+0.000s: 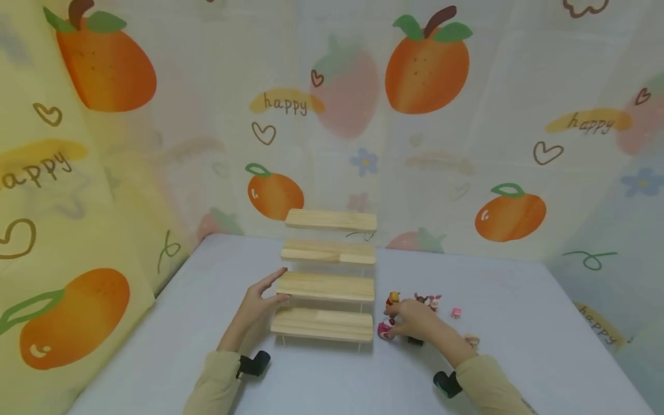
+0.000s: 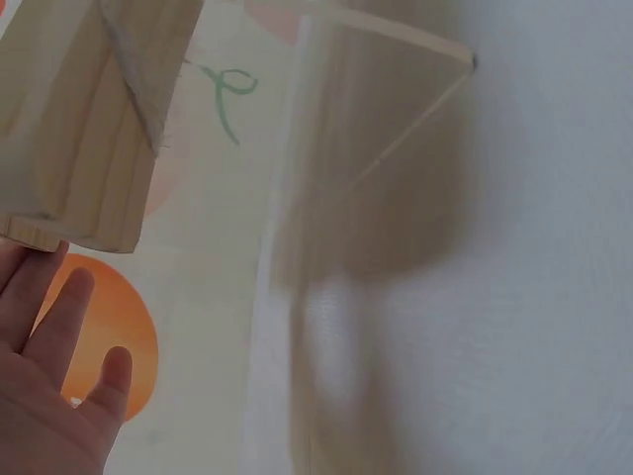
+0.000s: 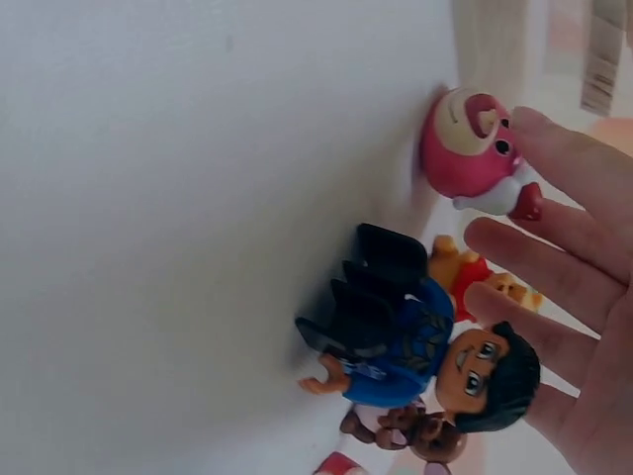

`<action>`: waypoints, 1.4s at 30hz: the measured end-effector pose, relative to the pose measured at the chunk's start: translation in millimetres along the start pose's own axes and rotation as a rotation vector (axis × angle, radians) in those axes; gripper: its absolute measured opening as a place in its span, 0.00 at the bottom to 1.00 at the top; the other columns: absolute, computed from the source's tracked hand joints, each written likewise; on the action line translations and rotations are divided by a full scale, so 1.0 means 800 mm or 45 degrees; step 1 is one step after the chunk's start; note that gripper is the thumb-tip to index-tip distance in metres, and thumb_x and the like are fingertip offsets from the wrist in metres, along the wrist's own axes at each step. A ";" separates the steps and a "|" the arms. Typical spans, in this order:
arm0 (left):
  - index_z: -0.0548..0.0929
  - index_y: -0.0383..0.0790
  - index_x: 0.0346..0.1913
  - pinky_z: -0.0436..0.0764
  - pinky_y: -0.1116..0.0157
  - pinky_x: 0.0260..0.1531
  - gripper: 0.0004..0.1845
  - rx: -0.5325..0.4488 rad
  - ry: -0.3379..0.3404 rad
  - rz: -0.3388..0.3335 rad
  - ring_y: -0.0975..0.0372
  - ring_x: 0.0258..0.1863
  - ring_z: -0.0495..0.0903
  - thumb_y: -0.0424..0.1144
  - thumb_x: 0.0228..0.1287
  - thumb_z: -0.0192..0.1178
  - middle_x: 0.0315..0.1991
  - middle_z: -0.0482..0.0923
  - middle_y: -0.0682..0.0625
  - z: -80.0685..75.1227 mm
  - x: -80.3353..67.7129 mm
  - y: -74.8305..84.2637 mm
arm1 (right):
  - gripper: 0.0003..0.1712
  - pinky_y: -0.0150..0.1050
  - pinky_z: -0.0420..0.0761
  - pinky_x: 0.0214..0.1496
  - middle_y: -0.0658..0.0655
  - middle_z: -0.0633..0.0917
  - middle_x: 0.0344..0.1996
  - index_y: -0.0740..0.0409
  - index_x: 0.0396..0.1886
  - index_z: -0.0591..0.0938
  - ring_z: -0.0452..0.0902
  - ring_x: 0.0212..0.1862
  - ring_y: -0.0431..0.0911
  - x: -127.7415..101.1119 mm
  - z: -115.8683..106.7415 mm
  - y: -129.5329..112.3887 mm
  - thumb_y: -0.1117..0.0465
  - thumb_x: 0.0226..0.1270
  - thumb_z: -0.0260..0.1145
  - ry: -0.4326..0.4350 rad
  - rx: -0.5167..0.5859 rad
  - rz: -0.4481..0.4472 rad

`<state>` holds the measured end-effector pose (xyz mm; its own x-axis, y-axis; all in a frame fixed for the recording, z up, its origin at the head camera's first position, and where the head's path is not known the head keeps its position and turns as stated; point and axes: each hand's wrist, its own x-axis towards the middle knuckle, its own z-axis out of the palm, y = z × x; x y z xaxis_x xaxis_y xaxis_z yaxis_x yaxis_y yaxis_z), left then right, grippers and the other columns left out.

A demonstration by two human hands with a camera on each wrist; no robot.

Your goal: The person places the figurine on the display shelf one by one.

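Observation:
My left hand [image 1: 254, 306] is at the left end of a tiered wooden display shelf [image 1: 325, 286], its fingers extended. In the left wrist view, the fingertips of that hand [image 2: 45, 366] meet a wooden board [image 2: 99, 129]. To the right of the shelf, my right hand [image 1: 417, 318] reaches down among small toy figures. Its thumb is at the edge of a pink bear figure [image 3: 465, 153] standing on the table, the forefinger close to the red piece on top. Behind the other loosely extended fingers are a yellow bear figure [image 3: 465, 287] and a black-haired doll in blue [image 3: 420, 341].
More figures stand right of the shelf, including a brown one [image 1: 421, 298], a pink one [image 1: 434, 303], a tiny pink one [image 1: 456, 313] and a beige one [image 1: 472, 340]. A fruit-printed cloth [image 1: 342, 161] hangs behind the white table [image 1: 332, 386].

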<state>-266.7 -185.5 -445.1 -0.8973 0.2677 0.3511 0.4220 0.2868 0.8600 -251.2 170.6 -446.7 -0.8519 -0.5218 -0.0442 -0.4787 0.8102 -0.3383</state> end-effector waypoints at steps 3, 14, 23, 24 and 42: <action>0.65 0.30 0.61 0.56 0.48 0.59 0.32 -0.007 0.003 -0.003 0.47 0.61 0.58 0.31 0.53 0.64 0.60 0.63 0.38 -0.001 -0.001 -0.001 | 0.20 0.38 0.77 0.33 0.48 0.81 0.29 0.59 0.38 0.83 0.75 0.33 0.43 0.003 0.004 0.002 0.54 0.45 0.73 0.001 -0.033 -0.020; 0.63 0.27 0.62 0.56 0.49 0.59 0.32 -0.121 0.026 -0.024 0.47 0.62 0.56 0.29 0.54 0.62 0.61 0.60 0.36 0.002 -0.003 -0.012 | 0.14 0.38 0.78 0.34 0.49 0.82 0.29 0.60 0.35 0.83 0.76 0.33 0.43 0.007 0.010 0.007 0.58 0.48 0.71 -0.050 0.192 -0.035; 0.57 0.31 0.66 0.70 0.68 0.51 0.36 -0.350 0.037 -0.121 0.50 0.56 0.66 0.33 0.56 0.62 0.64 0.55 0.38 0.008 -0.009 -0.052 | 0.12 0.34 0.76 0.30 0.48 0.81 0.27 0.63 0.35 0.83 0.73 0.29 0.39 0.007 0.009 0.005 0.61 0.52 0.69 -0.021 0.194 -0.127; 0.57 0.32 0.66 0.72 0.68 0.49 0.36 -0.355 0.049 -0.145 0.50 0.54 0.68 0.34 0.56 0.62 0.64 0.56 0.38 0.009 -0.008 -0.052 | 0.12 0.34 0.76 0.30 0.50 0.81 0.28 0.64 0.36 0.83 0.74 0.30 0.39 0.006 0.006 0.005 0.61 0.52 0.69 -0.008 0.207 -0.150; 0.59 0.26 0.63 0.58 0.65 0.59 0.33 -0.350 0.062 -0.124 0.50 0.61 0.58 0.27 0.55 0.61 0.62 0.59 0.36 0.007 -0.005 -0.010 | 0.10 0.33 0.80 0.35 0.55 0.82 0.31 0.63 0.37 0.79 0.80 0.33 0.45 -0.003 -0.040 -0.008 0.66 0.54 0.67 0.260 0.747 -0.143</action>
<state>-265.4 -183.5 -455.7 -0.9397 0.2046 0.2739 0.2889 0.0473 0.9562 -252.9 175.7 -414.3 -0.8544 -0.4868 0.1818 -0.4205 0.4421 -0.7923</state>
